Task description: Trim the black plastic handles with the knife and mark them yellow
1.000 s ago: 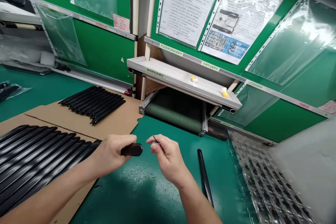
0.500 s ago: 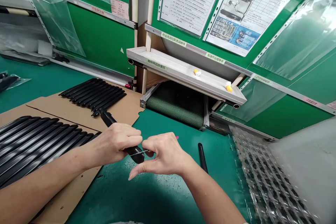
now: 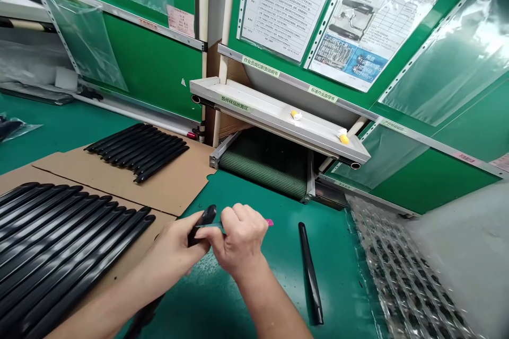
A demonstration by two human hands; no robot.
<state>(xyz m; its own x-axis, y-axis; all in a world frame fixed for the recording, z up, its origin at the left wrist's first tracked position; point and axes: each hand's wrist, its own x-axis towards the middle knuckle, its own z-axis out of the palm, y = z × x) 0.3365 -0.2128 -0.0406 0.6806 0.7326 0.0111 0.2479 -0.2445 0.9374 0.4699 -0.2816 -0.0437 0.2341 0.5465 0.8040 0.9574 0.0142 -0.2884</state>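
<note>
Biggest thing in view is the green panelling [image 3: 159,74] at the back, with printed sheets in clear sleeves [image 3: 286,5] hung on it. Below that is the green benchtop [image 3: 342,259]. Brown cardboard [image 3: 185,193] covers its left side, and a clear moulded plastic tray [image 3: 413,275] runs down the right. A dark ribbed conveyor belt [image 3: 264,169] pokes out under a pale narrow shelf [image 3: 278,126].

On the cardboard there's a big row of glossy black bars [image 3: 59,254] up close, plus a smaller bunch of black bars [image 3: 135,153] further back, all lying side by side.

Now the hands, over the bench just off the cardboard's edge. The left hand [image 3: 175,243] is wrapped round a black piece [image 3: 209,215], rounded end sticking up past the fingers. The right hand [image 3: 240,235] is right beside it, fingers curled tight round a thin tool, thumb stretched toward the piece. Can't tell if that thumb actually touches it.

A single loose black bar [image 3: 310,275] lies on the green to the right. The tool's thin strip [image 3: 217,225] runs up to the piece, and its pink end [image 3: 270,222] peeks out the other side of the fist. Tiniest of all: two yellow-and-white bits [image 3: 296,115] up on the shelf.
</note>
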